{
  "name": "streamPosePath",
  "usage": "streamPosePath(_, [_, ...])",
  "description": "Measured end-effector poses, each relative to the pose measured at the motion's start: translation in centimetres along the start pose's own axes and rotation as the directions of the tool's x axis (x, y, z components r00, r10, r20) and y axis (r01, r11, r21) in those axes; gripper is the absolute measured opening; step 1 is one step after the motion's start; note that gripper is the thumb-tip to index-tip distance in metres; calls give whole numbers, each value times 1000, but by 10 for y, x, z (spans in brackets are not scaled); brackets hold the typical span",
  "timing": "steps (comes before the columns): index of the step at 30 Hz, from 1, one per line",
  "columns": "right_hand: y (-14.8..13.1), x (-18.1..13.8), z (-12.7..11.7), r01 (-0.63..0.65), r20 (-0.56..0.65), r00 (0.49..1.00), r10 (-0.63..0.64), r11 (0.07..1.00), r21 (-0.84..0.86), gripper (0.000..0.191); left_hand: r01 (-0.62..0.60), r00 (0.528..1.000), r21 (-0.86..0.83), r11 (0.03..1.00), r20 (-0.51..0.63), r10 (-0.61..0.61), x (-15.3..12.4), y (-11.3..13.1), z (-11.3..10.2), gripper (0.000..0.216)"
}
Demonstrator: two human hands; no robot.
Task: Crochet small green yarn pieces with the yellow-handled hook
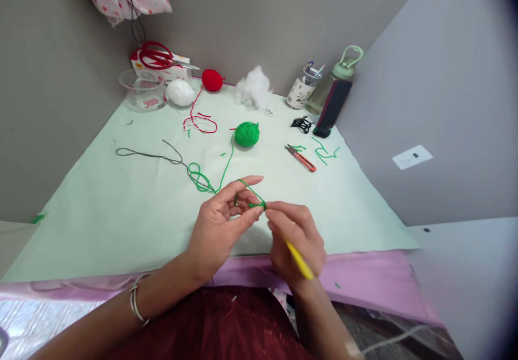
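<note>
My left hand (226,214) pinches a small piece of green crochet work (258,205) between thumb and fingers, with green yarn running over its raised index finger. In my right hand (297,236) is a crochet hook with a yellow handle (299,260); its tip meets the green work and is hidden by the fingertips. From the left hand the yarn trails back past a loose green loop (199,179) to a green yarn ball (246,134) on the table.
Orange thread snips (301,159) and green yarn scraps (324,152) lie to the right. Farther back are a red yarn ball (212,80), a white yarn ball (180,93), white stuffing (254,87), a plastic tub (141,93), red scissors (157,58), a pen cup (301,91), a bottle (324,87) and a propped phone (334,106).
</note>
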State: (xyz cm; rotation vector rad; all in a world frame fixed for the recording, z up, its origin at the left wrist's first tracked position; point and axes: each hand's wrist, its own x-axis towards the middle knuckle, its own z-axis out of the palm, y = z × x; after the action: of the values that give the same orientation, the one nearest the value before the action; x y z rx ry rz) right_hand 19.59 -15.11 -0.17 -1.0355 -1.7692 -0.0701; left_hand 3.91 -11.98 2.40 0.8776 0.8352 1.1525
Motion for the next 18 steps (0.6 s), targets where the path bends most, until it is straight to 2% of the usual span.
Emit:
streamPosePath(2, [1, -5, 4, 88, -25, 995, -92, 987, -136, 45, 104, 994, -119, 987, 56, -98, 1, -1, 0, 48])
streamPosePath(4, [1, -6, 6, 62, -63, 996, -69, 992, -107, 43, 271, 959, -234, 934, 149, -241, 3, -1, -3, 50])
streamPosePath(6, [1, -1, 6, -93, -111, 988, 103, 991, 93, 35, 370, 926, -304, 878, 193, -323, 7, 1, -6, 43])
streamPosePath(7, [0, 2, 6, -182, -126, 969, 215, 956, 230, 30, 372, 926, -324, 870, 189, -326, 8, 3, -7, 39])
streamPosePath(9, [0, 10, 5, -318, -93, 909, 406, 822, 472, 23, 338, 939, -332, 880, 174, -295, 10, 5, -8, 37])
streamPosePath(11, [-1, 16, 5, -381, -25, 874, 486, 715, 586, 19, 321, 943, -297, 900, 185, -275, 9, 6, -7, 39])
streamPosePath(12, [-1, 18, 6, -397, 4, 872, 490, 701, 593, 17, 311, 946, -269, 912, 185, -268, 8, 6, -6, 40])
streamPosePath(15, [-4, 16, 8, -387, -1, 896, 444, 782, 489, 20, 242, 965, -182, 953, 144, -218, 5, 3, -2, 43])
streamPosePath(18, [-5, 8, 10, -255, -69, 957, 280, 933, 252, 28, 226, 971, -169, 959, 117, -208, 5, -1, -1, 46])
